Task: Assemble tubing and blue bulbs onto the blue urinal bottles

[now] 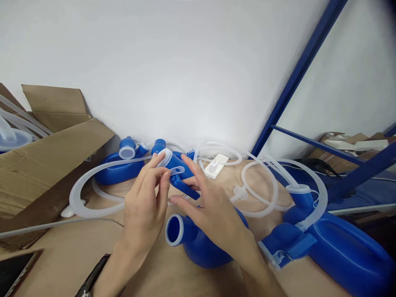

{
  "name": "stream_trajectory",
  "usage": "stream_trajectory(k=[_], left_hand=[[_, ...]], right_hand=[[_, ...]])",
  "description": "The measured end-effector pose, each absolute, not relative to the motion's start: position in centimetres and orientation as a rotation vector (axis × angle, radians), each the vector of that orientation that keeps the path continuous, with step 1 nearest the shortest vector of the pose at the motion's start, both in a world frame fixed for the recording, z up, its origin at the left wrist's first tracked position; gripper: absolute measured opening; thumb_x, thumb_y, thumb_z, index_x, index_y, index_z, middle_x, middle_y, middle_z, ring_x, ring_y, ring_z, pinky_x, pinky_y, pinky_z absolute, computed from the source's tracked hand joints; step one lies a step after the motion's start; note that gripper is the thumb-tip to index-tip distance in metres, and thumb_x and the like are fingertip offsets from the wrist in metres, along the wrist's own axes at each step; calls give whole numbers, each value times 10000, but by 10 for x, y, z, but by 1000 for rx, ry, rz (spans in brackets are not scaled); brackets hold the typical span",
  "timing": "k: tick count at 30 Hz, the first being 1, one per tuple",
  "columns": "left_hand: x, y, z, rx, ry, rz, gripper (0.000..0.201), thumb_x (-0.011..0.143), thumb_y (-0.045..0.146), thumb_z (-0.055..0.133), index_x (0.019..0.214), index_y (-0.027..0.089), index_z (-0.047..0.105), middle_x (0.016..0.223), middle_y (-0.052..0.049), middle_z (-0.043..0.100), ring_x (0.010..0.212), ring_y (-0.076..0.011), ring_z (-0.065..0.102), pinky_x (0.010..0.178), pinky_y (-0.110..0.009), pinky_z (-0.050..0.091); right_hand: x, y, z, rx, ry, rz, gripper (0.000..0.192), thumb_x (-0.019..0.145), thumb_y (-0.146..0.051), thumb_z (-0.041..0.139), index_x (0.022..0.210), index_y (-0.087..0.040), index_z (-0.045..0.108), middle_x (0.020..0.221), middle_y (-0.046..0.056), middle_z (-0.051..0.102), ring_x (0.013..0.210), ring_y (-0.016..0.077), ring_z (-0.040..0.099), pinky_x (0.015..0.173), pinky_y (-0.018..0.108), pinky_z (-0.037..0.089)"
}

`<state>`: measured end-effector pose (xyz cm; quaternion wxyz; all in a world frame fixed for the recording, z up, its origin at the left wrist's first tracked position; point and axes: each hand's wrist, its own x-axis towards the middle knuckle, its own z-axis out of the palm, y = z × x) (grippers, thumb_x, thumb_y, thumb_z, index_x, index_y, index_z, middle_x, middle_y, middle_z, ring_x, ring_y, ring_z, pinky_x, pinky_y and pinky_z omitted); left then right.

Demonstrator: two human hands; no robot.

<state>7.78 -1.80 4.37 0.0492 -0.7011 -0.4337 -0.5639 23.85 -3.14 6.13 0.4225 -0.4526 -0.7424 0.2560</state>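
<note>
Steadying the blue fitting (182, 165) in both hands, its clear tab (177, 170) lying across the front.
I hold the fitting up off the tabletop (102, 243), above the open-mouthed blue bottle (206, 252); my left grip (145, 202) is nearly closed, fingertips around the white collar (166, 156) and thumb by the tab's end, while my right grip (216, 214) is loosely curled, index finger along the top, other fingers partly hidden behind, thumb spread low near the blue lever (189, 189). I judge it best to let the right fingers carry the weight, so the left can work collar and tab with light, even pressure; pinching hard could bend that thin tab, and its hole is best left uncovered so I can see the alignment.
</note>
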Motion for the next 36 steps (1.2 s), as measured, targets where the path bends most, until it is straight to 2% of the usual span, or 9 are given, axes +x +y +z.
stream_trajectory(k=[3, 7, 9, 14, 19, 23, 26, 30, 36], left_hand=[[77, -19, 47, -2233, -1374, -1757, 139, 1049, 251, 500, 952, 229, 598, 1367, -99, 680, 1304, -293, 637, 895, -393, 621], [71, -17, 50, -2333, -1369, -1727, 140, 1030, 284, 551, 927, 220, 620, 1354, -105, 655, 1296, -296, 633, 702, -273, 630], [69, -16, 49, -2348, -1322, -1709, 116, 1022, 271, 572, 935, 217, 626, 1322, -99, 665, 1289, -287, 640, 716, -265, 644], [66, -13, 46, -2305, -1227, -1593, 63, 1016, 226, 597, 988, 209, 650, 1327, -102, 678, 1127, -248, 729, 817, -319, 665], [68, -12, 43, -2251, -1192, -1474, 84, 1025, 230, 594, 992, 201, 665, 1362, -128, 681, 1051, -259, 762, 778, -333, 663], [72, -14, 39, -2108, -1140, -1417, 70, 1022, 213, 609, 993, 192, 670, 1313, -137, 722, 1000, -255, 781, 722, -302, 643], [76, -15, 34, -2030, -1071, -1400, 62, 1018, 165, 613, 1031, 169, 673, 1270, -146, 749, 1067, -262, 775, 848, -311, 644], [78, -14, 29, -1946, -1005, -1369, 71, 1008, 141, 631, 1066, 142, 673, 1209, -154, 777, 1145, -267, 750, 967, -310, 615], [79, -13, 28, -1864, -954, -1305, 132, 945, 87, 715, 1061, 129, 668, 1195, -151, 785, 1095, -274, 770, 906, -294, 614]], right_hand=[[242, -24, 57, -1078, -1823, 666, 599, 1011, -294, 594, 1570, -386, 400, 1058, 12, 750, 1033, 236, 719, 948, 428, 541], [251, -18, 54, -1021, -1853, 637, 504, 1041, -303, 542, 1536, -343, 458, 1180, 39, 706, 1144, 222, 663, 1007, 405, 518], [253, -19, 54, -1015, -1860, 638, 485, 1043, -329, 533, 1524, -321, 470, 1170, 45, 684, 1127, 213, 652, 985, 381, 527], [251, -21, 56, -1039, -1829, 688, 489, 1011, -431, 574, 1479, -309, 501, 1077, 36, 650, 925, 186, 654, 773, 308, 555], [244, -17, 54, -1060, -1735, 638, 329, 974, -321, 588, 1297, -257, 585, 869, -14, 632, 772, 145, 623, 706, 273, 520], [237, -17, 51, -1052, -1652, 606, 270, 893, -264, 604, 1162, -245, 592, 811, -31, 632, 723, 139, 612, 688, 274, 517], [232, -18, 48, -1076, -1594, 532, 258, 829, -262, 610, 1086, -249, 592, 797, -25, 640, 720, 155, 608, 658, 284, 516], [228, -18, 45, -1099, -1553, 435, 286, 797, -257, 622, 1079, -266, 577, 772, -38, 640, 713, 167, 607, 698, 320, 525], [223, -17, 39, -1043, -1533, 329, 291, 794, -230, 610, 1076, -271, 551, 727, -62, 638, 645, 150, 591, 681, 321, 520]])
